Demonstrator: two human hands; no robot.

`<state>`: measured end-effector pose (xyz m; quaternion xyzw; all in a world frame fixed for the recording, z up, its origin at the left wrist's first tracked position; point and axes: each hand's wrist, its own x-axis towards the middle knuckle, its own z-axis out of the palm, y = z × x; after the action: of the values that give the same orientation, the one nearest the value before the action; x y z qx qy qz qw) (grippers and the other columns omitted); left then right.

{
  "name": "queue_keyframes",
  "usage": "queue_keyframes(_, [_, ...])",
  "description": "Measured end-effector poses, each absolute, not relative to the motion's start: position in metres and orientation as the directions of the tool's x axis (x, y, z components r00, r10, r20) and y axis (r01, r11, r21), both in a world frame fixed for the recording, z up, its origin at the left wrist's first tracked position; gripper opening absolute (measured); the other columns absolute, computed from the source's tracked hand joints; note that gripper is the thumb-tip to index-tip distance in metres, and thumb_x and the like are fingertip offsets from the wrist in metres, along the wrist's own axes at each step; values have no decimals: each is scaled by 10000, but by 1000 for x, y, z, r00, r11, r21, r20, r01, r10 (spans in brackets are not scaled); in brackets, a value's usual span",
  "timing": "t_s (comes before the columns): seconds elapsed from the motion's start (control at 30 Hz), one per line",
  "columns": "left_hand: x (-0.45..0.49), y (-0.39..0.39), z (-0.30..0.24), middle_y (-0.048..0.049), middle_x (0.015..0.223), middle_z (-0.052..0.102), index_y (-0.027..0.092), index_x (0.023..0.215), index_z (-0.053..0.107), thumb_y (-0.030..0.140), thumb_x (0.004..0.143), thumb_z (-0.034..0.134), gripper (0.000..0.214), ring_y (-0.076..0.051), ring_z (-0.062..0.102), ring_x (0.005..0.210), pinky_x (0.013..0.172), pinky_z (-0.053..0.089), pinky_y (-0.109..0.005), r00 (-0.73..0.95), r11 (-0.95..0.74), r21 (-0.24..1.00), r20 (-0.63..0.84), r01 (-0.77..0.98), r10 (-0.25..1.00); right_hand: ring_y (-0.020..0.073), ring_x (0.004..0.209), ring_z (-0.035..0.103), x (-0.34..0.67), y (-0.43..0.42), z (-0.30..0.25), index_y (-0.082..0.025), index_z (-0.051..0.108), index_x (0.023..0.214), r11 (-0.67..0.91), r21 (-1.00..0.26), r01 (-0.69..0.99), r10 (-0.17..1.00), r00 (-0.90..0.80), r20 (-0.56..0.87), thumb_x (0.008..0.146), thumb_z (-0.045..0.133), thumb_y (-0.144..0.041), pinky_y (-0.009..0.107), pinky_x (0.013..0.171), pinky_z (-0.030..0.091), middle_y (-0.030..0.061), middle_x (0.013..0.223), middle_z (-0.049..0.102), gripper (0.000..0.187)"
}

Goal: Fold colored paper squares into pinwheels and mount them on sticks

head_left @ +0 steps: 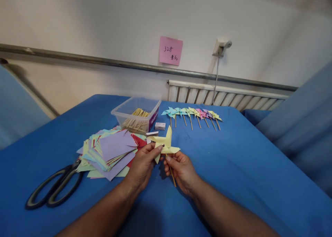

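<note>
A pale yellow paper pinwheel (pixel 168 140) is held up in front of me, with a dark pin at its centre and a thin wooden stick (pixel 172 174) below it. My left hand (pixel 144 162) pinches the pinwheel's left side, its thumb close to the pin. Just under the paper, my right hand (pixel 183 169) is closed round the stick, whose lower end sticks out below the fingers. Part of the stick's top is hidden behind the paper and fingers.
Left of my hands lie a stack of coloured paper squares (pixel 116 145) and large black-handled scissors (pixel 55 187). Behind stands a clear plastic box (pixel 118 114) of wooden sticks, beside a small box (pixel 160 126). Several finished pinwheels (pixel 193 113) lie in a row at the back of the blue-covered table (pixel 233 181).
</note>
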<state>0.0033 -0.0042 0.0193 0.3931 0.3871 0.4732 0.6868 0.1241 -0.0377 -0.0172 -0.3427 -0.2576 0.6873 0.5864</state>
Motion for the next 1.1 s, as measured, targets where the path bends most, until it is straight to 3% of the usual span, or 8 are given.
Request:
queue_keyframes(0.27, [2, -2, 18, -12, 706, 673, 150, 825, 646, 294, 710, 733, 204, -128, 581, 571, 570, 449, -241, 202, 226, 917, -165, -329, 965, 68, 453, 538, 118, -33, -20, -129, 617, 863, -194, -771, -606, 981, -114, -157, 619, 828, -383, 167, 401, 412, -22, 623, 618, 410])
queue_keyframes(0.47, [2, -2, 22, -5, 640, 665, 153, 817, 645, 311, 656, 752, 250, -122, 533, 445, 447, 412, -244, 195, 241, 914, -185, -326, 963, 75, 448, 546, 117, -33, -20, -131, 595, 787, -198, -783, -589, 980, -142, -141, 618, 827, -405, 186, 422, 438, -12, 614, 620, 396])
queue_keyframes(0.7, [0, 1, 22, -23, 678, 694, 146, 835, 662, 259, 596, 775, 287, -134, 559, 454, 484, 443, -262, 187, 243, 913, -189, -328, 964, 76, 444, 553, 116, -31, -21, -118, 604, 803, -198, -793, -575, 979, -159, -129, 608, 830, -415, 180, 418, 435, -3, 610, 621, 421])
queue_keyframes(0.87, [-4, 4, 20, -9, 704, 692, 156, 812, 647, 287, 630, 772, 256, -140, 580, 508, 533, 457, -257, 166, 231, 921, -186, -313, 968, 102, 421, 565, 114, -31, -23, -135, 555, 770, -204, -813, -545, 978, -150, -145, 567, 832, -482, 205, 398, 437, -2, 594, 623, 488])
queue_keyframes(1.1, [-13, 13, 28, -1, 711, 685, 144, 764, 650, 286, 599, 813, 271, -133, 605, 617, 616, 476, -228, 54, 181, 926, -173, -332, 983, 94, 423, 530, 113, -34, -30, -172, 515, 728, -164, -937, -309, 975, -197, -106, 593, 761, -591, 225, 440, 418, -31, 572, 601, 504])
